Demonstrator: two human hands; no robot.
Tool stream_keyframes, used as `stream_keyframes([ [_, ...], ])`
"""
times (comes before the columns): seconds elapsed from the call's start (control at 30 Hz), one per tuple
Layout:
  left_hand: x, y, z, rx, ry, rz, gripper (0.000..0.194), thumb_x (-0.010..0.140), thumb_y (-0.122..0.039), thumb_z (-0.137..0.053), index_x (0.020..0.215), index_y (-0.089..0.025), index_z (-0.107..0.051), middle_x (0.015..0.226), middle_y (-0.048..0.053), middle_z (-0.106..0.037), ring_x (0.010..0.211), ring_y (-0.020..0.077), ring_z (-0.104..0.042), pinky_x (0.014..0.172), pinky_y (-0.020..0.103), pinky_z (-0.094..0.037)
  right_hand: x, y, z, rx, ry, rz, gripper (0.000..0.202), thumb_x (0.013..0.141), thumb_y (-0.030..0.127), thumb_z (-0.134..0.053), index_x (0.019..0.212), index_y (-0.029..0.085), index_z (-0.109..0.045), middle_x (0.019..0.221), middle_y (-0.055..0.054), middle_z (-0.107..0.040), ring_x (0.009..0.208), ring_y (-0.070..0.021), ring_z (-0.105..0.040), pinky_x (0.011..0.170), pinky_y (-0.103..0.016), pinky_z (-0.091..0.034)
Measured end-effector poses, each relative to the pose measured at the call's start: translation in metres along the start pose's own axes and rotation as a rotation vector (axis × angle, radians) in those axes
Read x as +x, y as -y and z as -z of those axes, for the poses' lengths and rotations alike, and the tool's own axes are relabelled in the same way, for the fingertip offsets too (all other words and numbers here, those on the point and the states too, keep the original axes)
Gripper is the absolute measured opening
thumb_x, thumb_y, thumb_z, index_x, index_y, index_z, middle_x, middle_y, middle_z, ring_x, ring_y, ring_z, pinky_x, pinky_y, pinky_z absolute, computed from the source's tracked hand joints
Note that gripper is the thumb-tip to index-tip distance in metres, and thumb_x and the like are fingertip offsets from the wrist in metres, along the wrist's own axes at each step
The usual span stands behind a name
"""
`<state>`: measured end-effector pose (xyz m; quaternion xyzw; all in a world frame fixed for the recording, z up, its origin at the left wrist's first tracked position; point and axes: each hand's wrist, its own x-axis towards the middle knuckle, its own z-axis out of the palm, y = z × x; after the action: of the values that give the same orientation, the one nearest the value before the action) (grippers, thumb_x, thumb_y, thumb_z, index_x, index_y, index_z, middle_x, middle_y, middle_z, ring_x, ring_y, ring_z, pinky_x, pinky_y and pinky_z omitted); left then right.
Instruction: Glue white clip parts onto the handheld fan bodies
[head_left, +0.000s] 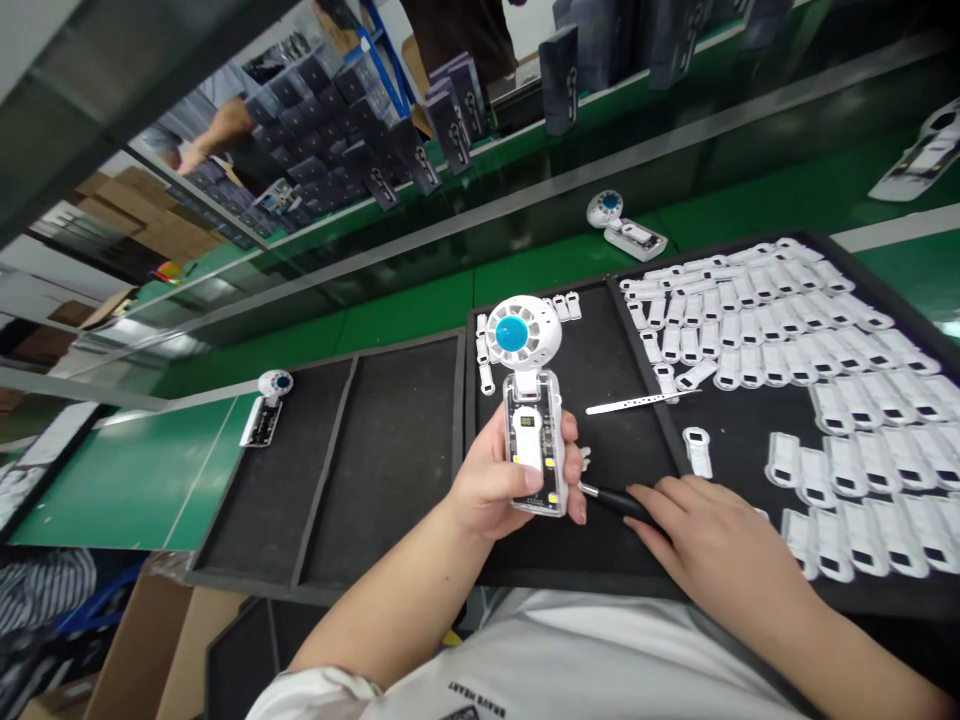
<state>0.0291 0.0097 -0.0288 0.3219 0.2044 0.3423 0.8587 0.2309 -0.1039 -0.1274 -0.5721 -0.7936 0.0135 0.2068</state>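
Note:
My left hand (487, 480) is closed around the clear body of a white handheld fan (523, 336) with a blue hub, its thumb pressing a small white panel piece (528, 440) on the front. A circuit board shows through the casing. My right hand (720, 540) is wrapped over the black handle of a tool with a metal shaft (619, 499); its tip goes out of sight near my left fingers. Just beyond my right hand, a loose white panel piece (698, 452) lies on the black tray (735, 420). A narrow white strip (637, 402) lies across the tray divider.
Many white panel pieces (772, 320) fill the right tray. Behind it another fan (634, 238) rests on the green conveyor (420, 310); a further fan (264, 408) stands at the left tray's edge. Dark boxes (450, 120) line a shelf. A person's arm (217, 135) shows behind.

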Motion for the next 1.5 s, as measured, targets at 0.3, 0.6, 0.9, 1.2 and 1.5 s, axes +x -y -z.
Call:
stream_keyframes([
  [0.3, -0.002, 0.001, 0.007, 0.177, -0.051, -0.027, 0.047, 0.064, -0.014, -0.073, 0.109, -0.019, -0.058, 0.091, 0.006, -0.065, 0.073, 0.0219, -0.065, 0.061, 0.037, -0.055, 0.000, -0.002, 0.000, 0.011, 0.002, -0.001, 0.033, 0.105, 0.033, -0.039, 0.105, 0.016, -0.068, 0.080, -0.004, -0.062, 0.074, -0.0213, -0.058, 0.071, -0.035, -0.039],
  [0.6, -0.003, -0.014, 0.010, 0.193, -0.267, -0.180, 0.038, 0.068, -0.016, -0.070, 0.103, -0.019, -0.056, 0.093, 0.004, -0.065, 0.069, 0.0184, -0.063, 0.053, 0.031, -0.054, 0.008, 0.000, 0.003, -0.048, 0.029, -0.015, 0.032, 0.104, 0.030, -0.037, 0.103, 0.014, -0.064, 0.076, -0.006, -0.065, 0.068, -0.0244, -0.064, 0.062, -0.037, -0.046],
  [0.9, 0.006, -0.039, 0.010, 0.130, -0.554, -0.369, 0.042, 0.097, -0.053, -0.035, 0.098, -0.017, -0.055, 0.082, 0.006, -0.063, 0.057, 0.0183, -0.060, 0.046, 0.030, -0.050, 0.016, 0.010, 0.029, 0.373, -0.230, -0.085, 0.030, 0.102, 0.038, -0.036, 0.109, 0.021, -0.060, 0.081, -0.010, -0.071, 0.066, -0.0248, -0.069, 0.059, -0.034, -0.056],
  [1.2, 0.020, -0.031, 0.000, 0.057, -0.562, -0.420, 0.062, 0.099, -0.060, -0.009, 0.105, -0.018, -0.054, 0.076, 0.006, -0.062, 0.054, 0.0180, -0.059, 0.052, 0.031, -0.051, 0.016, 0.025, 0.020, 0.308, -0.211, -0.191, 0.053, 0.097, 0.063, -0.035, 0.110, 0.021, -0.065, 0.087, -0.014, -0.068, 0.083, -0.0317, -0.069, 0.062, -0.038, -0.058],
  [1.5, 0.025, -0.013, -0.020, 0.101, -0.459, -0.411, 0.066, 0.091, -0.075, -0.030, 0.110, -0.018, -0.058, 0.083, 0.008, -0.066, 0.067, 0.0216, -0.064, 0.060, 0.033, -0.055, 0.025, 0.026, 0.030, 0.348, -0.209, -0.071, 0.032, 0.104, 0.040, -0.034, 0.106, 0.020, -0.059, 0.076, -0.008, -0.069, 0.064, -0.0236, -0.069, 0.058, -0.032, -0.056],
])
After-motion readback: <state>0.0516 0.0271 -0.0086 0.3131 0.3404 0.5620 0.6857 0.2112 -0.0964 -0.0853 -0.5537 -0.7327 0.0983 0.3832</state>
